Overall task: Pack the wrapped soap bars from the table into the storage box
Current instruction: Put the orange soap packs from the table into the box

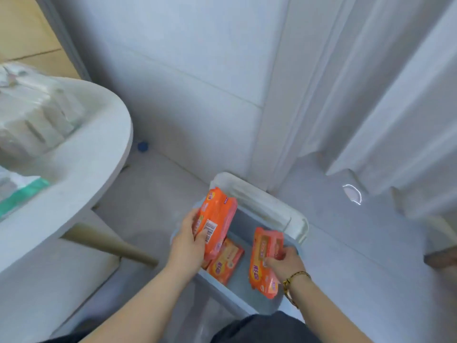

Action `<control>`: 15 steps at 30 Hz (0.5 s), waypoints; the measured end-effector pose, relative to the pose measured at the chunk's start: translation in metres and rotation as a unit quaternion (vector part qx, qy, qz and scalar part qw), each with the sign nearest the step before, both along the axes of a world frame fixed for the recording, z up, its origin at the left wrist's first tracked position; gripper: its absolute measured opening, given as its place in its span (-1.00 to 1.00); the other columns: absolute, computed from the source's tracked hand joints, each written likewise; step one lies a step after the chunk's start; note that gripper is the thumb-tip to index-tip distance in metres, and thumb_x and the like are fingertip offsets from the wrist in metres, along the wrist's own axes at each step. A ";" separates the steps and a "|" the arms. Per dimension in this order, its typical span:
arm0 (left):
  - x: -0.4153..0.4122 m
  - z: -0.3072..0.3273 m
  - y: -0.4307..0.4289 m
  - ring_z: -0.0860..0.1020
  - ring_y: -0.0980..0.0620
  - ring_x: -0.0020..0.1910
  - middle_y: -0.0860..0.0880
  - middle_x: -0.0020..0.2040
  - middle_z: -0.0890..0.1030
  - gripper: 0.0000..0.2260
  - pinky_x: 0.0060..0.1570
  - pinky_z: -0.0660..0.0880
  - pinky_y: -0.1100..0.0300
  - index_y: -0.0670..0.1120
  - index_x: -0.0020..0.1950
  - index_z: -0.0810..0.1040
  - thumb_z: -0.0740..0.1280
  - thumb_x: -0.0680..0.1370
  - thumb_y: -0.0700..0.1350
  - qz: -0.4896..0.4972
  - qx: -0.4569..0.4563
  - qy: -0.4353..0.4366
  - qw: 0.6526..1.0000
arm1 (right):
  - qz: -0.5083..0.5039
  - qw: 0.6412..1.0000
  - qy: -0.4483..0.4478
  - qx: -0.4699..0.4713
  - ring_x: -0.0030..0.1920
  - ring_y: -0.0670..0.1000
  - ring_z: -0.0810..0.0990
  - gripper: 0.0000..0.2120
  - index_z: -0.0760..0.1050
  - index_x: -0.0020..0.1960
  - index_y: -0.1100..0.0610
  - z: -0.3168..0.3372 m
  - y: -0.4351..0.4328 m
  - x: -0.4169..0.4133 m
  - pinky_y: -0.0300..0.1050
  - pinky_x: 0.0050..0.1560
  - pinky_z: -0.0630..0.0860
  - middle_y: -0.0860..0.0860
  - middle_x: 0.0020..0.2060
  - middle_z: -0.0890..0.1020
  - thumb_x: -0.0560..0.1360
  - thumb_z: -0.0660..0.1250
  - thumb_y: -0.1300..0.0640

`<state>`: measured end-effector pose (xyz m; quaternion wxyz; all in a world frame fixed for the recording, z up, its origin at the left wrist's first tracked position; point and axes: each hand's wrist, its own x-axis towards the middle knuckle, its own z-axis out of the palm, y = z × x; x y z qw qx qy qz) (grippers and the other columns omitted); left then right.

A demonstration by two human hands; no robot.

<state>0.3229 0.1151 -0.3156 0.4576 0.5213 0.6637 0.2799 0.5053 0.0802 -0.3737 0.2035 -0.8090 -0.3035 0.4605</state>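
No words or numbers can be read with certainty. The orange soap pack [215, 224] in the left hand [186, 246] carries a white barcode label [209, 230]; its digits are too small to make out. The soap pack [265, 262] in the right hand [286, 264] shows a purple brand mark with yellow-edged characters near its lower end, too blurred to read. The soap pack [226, 264] lying in the storage box [259, 220] bears the same purple mark, equally unreadable.

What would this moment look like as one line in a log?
left hand: holds orange soap pack | right hand: holds second pack | storage box: open, pack inside
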 end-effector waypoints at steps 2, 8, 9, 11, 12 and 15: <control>-0.001 -0.018 0.004 0.41 -0.05 0.32 -0.10 0.37 0.42 -0.59 0.26 0.28 0.21 -0.09 0.42 0.24 0.15 0.57 -0.28 -0.014 -0.018 0.027 0.999 | 0.005 0.999 -0.010 -0.052 -0.07 0.11 0.50 -0.71 0.35 0.13 0.31 -0.019 0.008 -0.013 -0.07 0.03 0.46 0.12 -0.08 0.48 0.47 0.28 0.20; -0.008 -0.055 0.014 0.41 -0.03 0.31 -0.06 0.37 0.41 -0.61 0.27 0.32 0.15 -0.05 0.42 0.26 0.13 0.58 -0.23 -0.062 -0.027 0.094 0.993 | -0.111 0.984 0.007 -0.140 0.10 0.17 0.52 -0.67 0.24 0.26 0.29 -0.068 0.024 -0.033 -0.03 0.21 0.42 0.18 0.04 0.54 0.58 0.14 0.14; -0.009 -0.058 0.014 0.41 -0.03 0.31 -0.06 0.37 0.41 -0.61 0.27 0.34 0.14 -0.04 0.42 0.25 0.13 0.58 -0.21 -0.063 -0.025 0.100 0.993 | -0.148 0.978 0.023 -0.148 0.02 0.15 0.50 -0.71 0.26 0.24 0.29 -0.074 0.025 -0.035 -0.02 0.21 0.42 0.17 -0.06 0.53 0.59 0.11 0.14; -0.009 -0.062 0.014 0.40 0.00 0.32 -0.04 0.38 0.39 -0.60 0.27 0.35 0.13 -0.01 0.43 0.23 0.12 0.59 -0.18 -0.067 -0.023 0.109 0.991 | -0.166 0.971 0.044 -0.166 0.02 0.15 0.52 -0.71 0.30 0.22 0.31 -0.087 0.025 -0.038 0.00 0.19 0.44 0.19 -0.01 0.53 0.57 0.17 0.18; -0.008 -0.062 0.013 0.39 0.00 0.33 -0.04 0.39 0.38 -0.60 0.28 0.35 0.12 0.00 0.44 0.22 0.11 0.60 -0.16 -0.068 -0.021 0.112 0.991 | -0.159 0.970 0.055 -0.178 0.10 0.17 0.54 -0.66 0.31 0.26 0.35 -0.093 0.025 -0.039 0.01 0.20 0.45 0.23 0.09 0.55 0.54 0.21 0.21; -0.005 -0.065 0.016 0.38 0.01 0.34 -0.03 0.40 0.37 -0.60 0.26 0.35 0.13 -0.01 0.45 0.20 0.10 0.60 -0.14 -0.052 -0.020 0.116 0.992 | -0.135 0.964 0.088 -0.210 0.24 0.21 0.51 -0.60 0.33 0.32 0.38 -0.098 0.028 -0.041 0.01 0.26 0.46 0.27 0.24 0.51 0.52 0.24 0.26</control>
